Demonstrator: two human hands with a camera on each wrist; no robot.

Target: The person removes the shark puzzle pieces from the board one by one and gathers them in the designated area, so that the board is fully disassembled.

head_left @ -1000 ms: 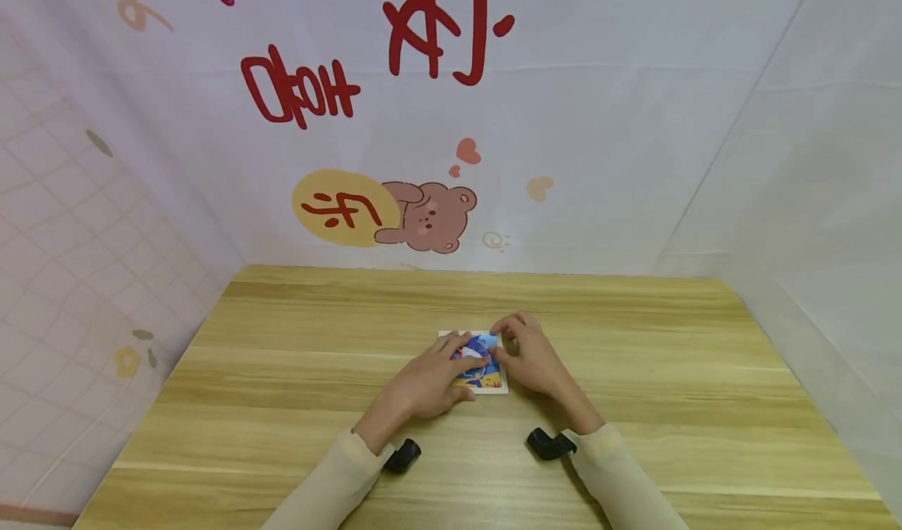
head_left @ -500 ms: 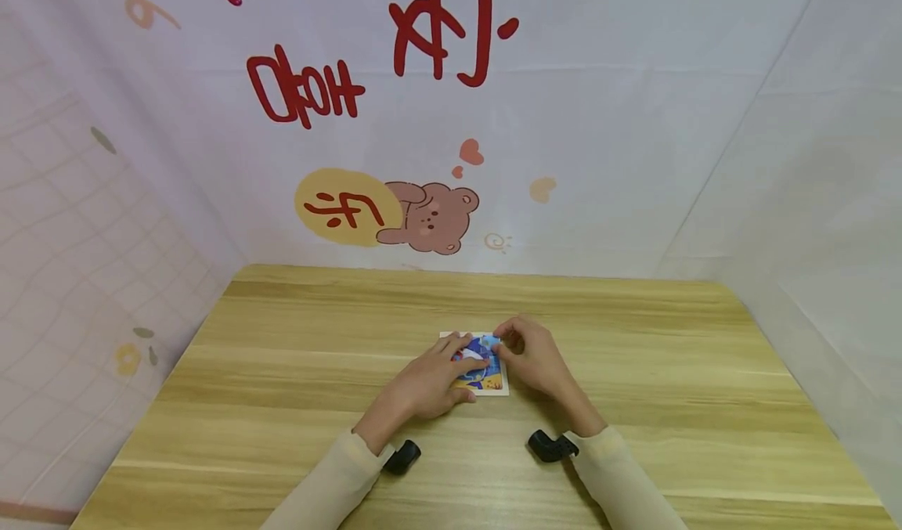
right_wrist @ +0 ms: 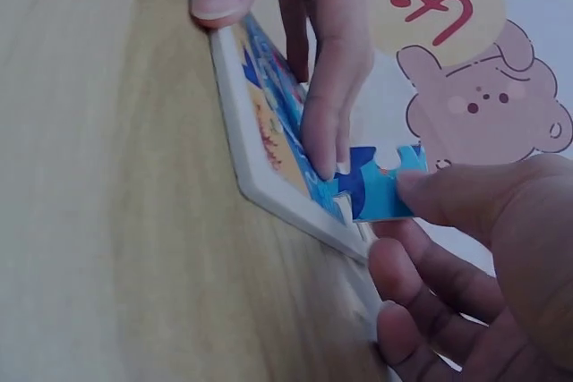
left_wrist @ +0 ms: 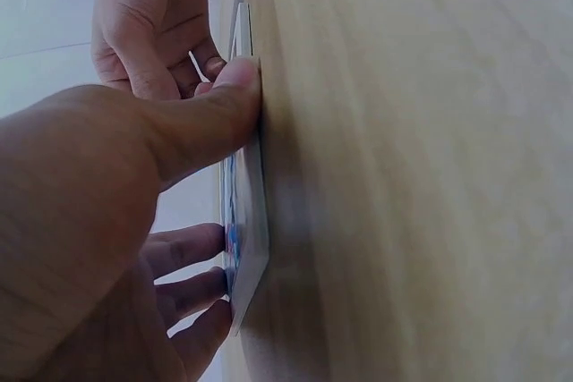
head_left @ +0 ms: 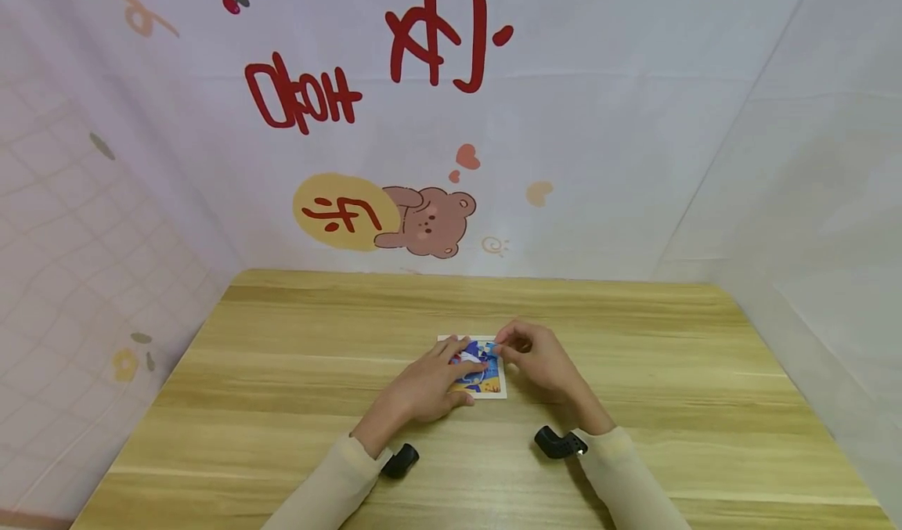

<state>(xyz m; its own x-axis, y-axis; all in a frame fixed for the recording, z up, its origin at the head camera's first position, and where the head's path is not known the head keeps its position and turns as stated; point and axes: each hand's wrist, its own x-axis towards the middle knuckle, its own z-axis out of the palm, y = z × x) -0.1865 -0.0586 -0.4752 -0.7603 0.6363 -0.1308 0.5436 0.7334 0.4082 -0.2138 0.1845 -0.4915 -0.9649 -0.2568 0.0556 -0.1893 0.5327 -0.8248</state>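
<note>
A small square jigsaw puzzle (head_left: 494, 387) with a white frame and a blue and yellow picture lies on the table. Spread across its left part, my left hand (head_left: 427, 381) rests on the picture, its thumb (left_wrist: 215, 118) at the frame's near edge. My right hand (head_left: 541, 358) is at the far right corner. Between its thumb and a finger it pinches a blue jigsaw piece (right_wrist: 380, 187), raised and tilted over the frame. The pinching finger is mostly hidden behind the piece in the right wrist view. Much of the picture is covered by my left hand.
The wooden table (head_left: 317, 319) reaches a white printed cloth (head_left: 599, 162) at the back. Cloth also hangs along both sides. A black wrist device (head_left: 402, 461) sits at the left sleeve, and another black device (head_left: 560, 442) at the right sleeve.
My right hand has drawn slightly to the right and toward me, and the blue piece at its fingertips now stands raised and tilted. The left hand stays on the puzzle.
</note>
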